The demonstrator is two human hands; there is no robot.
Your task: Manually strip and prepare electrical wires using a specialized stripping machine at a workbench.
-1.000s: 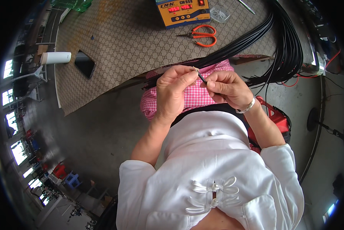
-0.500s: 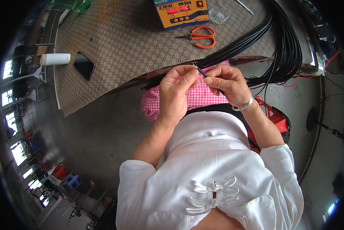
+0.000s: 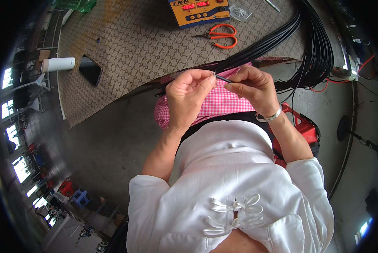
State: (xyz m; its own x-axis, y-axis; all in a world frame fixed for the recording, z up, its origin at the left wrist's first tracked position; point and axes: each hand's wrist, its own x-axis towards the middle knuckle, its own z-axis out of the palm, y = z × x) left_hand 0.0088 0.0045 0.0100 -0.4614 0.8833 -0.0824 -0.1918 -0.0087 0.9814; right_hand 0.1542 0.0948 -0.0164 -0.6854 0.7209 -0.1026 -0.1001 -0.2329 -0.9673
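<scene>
Between my two hands, just off the table's near edge, is the end of a black cable (image 3: 223,79). My right hand (image 3: 256,90) pinches the cable between thumb and fingers. The thumb and forefinger of my left hand (image 3: 186,95) are pressed together at its stripped tip, where fine wires (image 3: 214,73) show; they are too small to make out well. A thick bundle of black cables (image 3: 264,47) lies over the table beyond my hands and hangs off to the right. Pink checked cloth (image 3: 210,103) spreads beneath my hands.
On the patterned tabletop (image 3: 138,46) are orange-handled scissors (image 3: 223,36) and a yellow-and-blue box with a red display (image 3: 200,13). A clear plastic dish (image 3: 241,11) sits beside it. Further left lie a phone (image 3: 90,70) and a white bottle (image 3: 59,64). A red case (image 3: 300,126) stands at my right.
My left hand has shifted slightly left, and the cable end now lies flatter between my hands. My right fingers have moved a little, still pinching the cable. The view has shifted slightly.
</scene>
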